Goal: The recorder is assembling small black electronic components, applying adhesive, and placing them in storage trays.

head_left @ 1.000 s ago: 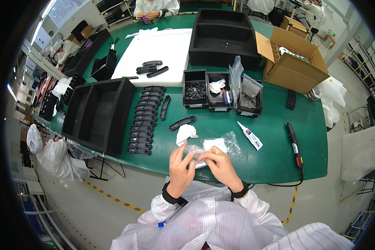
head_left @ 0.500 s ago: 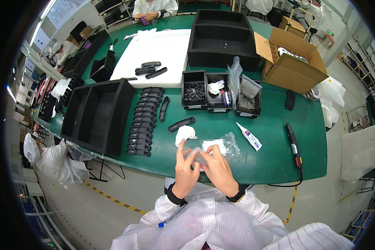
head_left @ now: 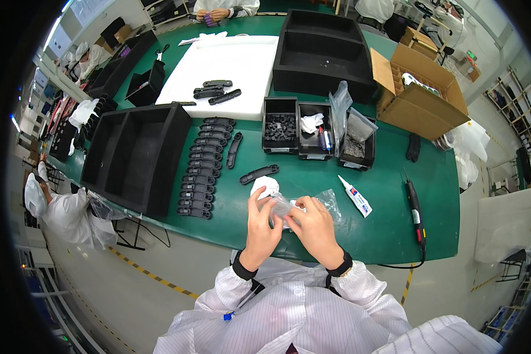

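Near the table's front edge, my left hand (head_left: 262,229) and my right hand (head_left: 314,229) pinch a small clear plastic bag (head_left: 281,205) between their fingertips. Whatever the bag contains is too unclear to make out. A crumpled white cloth (head_left: 265,186) lies just beyond my left fingers. Partly behind my right hand, another clear plastic bag (head_left: 330,204) rests on the table. Farther right are a white glue tube (head_left: 355,197) and a black pen-like tool (head_left: 416,213) with a cable. One black curved plastic part (head_left: 259,174) lies beyond the cloth.
A column of black curved parts (head_left: 198,180) stands left, beside a black divided tray (head_left: 137,159). Small black bins (head_left: 280,150) hold little parts, with a cardboard box (head_left: 430,112) to their right. A white foam board (head_left: 236,65) carries several parts. A co-worker's hands (head_left: 211,16) show across the table.
Both hands have shifted slightly, and the clear bag between them now stands up higher from my fingertips. The whole view has tilted a little; other things on the table lie as before.
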Tool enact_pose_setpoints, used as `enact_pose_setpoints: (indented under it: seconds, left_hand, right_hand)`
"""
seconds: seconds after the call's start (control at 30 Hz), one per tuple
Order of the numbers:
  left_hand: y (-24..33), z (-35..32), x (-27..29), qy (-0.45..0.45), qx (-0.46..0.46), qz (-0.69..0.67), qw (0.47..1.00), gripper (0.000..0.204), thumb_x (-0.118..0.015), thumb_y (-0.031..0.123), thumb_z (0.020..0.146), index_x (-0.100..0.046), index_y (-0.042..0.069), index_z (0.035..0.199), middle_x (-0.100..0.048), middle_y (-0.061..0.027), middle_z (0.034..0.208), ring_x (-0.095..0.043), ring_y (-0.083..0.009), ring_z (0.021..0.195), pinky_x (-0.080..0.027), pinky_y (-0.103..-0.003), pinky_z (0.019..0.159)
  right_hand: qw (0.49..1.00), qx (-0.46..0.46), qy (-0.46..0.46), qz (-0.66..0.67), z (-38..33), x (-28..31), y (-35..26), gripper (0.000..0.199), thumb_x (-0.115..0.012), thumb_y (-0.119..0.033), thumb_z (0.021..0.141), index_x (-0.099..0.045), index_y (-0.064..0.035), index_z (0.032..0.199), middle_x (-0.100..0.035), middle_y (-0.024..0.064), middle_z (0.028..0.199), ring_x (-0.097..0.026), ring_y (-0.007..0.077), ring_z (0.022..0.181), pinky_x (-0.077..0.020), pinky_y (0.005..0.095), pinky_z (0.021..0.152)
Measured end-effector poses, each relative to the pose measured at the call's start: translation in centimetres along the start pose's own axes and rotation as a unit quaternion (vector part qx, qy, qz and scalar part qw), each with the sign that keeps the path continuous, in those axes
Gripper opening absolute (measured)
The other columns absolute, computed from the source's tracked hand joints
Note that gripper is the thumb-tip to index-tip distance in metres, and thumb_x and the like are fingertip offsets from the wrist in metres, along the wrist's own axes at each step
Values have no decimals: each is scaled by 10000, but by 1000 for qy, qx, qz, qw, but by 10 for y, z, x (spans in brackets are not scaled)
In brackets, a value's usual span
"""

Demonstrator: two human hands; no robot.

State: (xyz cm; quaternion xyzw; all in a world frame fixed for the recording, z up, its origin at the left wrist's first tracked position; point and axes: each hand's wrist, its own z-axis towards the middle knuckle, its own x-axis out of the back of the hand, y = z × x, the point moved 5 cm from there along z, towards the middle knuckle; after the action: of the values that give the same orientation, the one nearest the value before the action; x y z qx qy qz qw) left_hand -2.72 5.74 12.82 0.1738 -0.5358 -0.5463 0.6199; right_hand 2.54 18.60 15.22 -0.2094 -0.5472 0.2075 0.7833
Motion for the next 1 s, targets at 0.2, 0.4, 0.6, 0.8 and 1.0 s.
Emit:
enact_pose_setpoints:
  seconds: [0.2,0.4,0.6,0.8,1.0]
  left_hand:
    - [1,2,2,-4,22,5,1000,346,-554,-138,705,-627,-62,1035,-441,-214,1374,-626,-320,1069,-543,-345,767]
    - [-2,6,3,4,35,-8,999,338,-520,-147,721,-618,-74,1036,-444,-215,1370,-631,-305,1055,-534,-322,733]
    - [-10,11,7,-14,36,-16,999,299,-520,-120,741,-615,-76,1021,-437,-221,1377,-621,-314,1035,-532,-327,712]
    - [-15,10,2,-17,31,-31,999,297,-533,-98,741,-606,-69,1027,-459,-212,1360,-640,-279,957,-506,-344,783]
    - [-16,12,4,-13,35,-33,999,289,-540,-94,758,-626,-65,1032,-454,-226,1390,-627,-330,1080,-508,-385,902]
  right_hand:
    - [996,-54,-24,69,-2,-14,0,268,-698,-12,746,-684,-43,1012,-586,124,911,-625,317,831,-511,417,700]
    - [992,-70,-30,97,4,-5,3,334,-686,24,741,-688,-73,1060,-596,139,964,-636,322,850,-524,411,709]
    - [994,86,-36,57,11,15,-7,287,-679,-9,763,-659,-72,1043,-578,130,1053,-645,319,885,-532,412,713]
    - [992,39,-103,64,4,-4,13,188,-640,9,794,-647,-37,977,-614,114,905,-652,328,805,-535,412,678]
    - [991,55,-92,77,11,1,15,147,-623,12,775,-622,-5,922,-589,140,866,-648,342,799,-530,429,678]
